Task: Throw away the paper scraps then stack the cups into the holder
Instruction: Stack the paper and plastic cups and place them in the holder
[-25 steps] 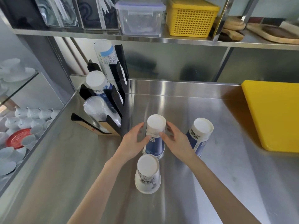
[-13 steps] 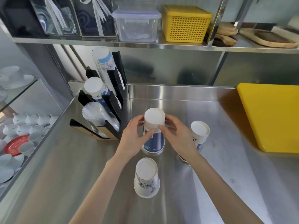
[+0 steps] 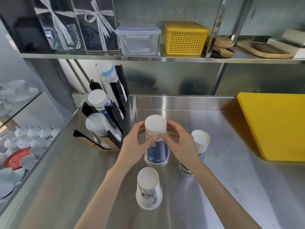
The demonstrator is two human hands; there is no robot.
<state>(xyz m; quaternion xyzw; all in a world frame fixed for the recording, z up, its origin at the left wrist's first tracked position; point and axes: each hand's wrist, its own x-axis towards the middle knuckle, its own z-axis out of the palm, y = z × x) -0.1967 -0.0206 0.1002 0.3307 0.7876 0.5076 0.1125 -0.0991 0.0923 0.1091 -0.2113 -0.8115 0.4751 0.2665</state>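
Where the steel desk lies nearest the camera, an upturned white paper cup with a grey ink drawing stands alone on its rim, just in front of both forearms. Beyond it, the left hand and the right hand close from either side on the upper part of a tall upside-down stack of blue-and-white paper cups, whose base rests on the desk; the fingers of the right hand curl around the white top band and the thumbs of both hands press its near face, so both hands are holding this stack. Just right of the right wrist, partly hidden by it, stands a second upturned blue-and-white paper cup stack, untouched. To the left of the hands, near the desk's left edge, sits the black slotted cup holder, with a leaning row of clear plastic cups in its front slot, blue-and-white paper cups in the middle slot and taller white-and-light-blue cups at the back. A thick yellow cutting board lies at the far right of the desk. On the shelf above stand a clear plastic lidded box and a yellow perforated basket.
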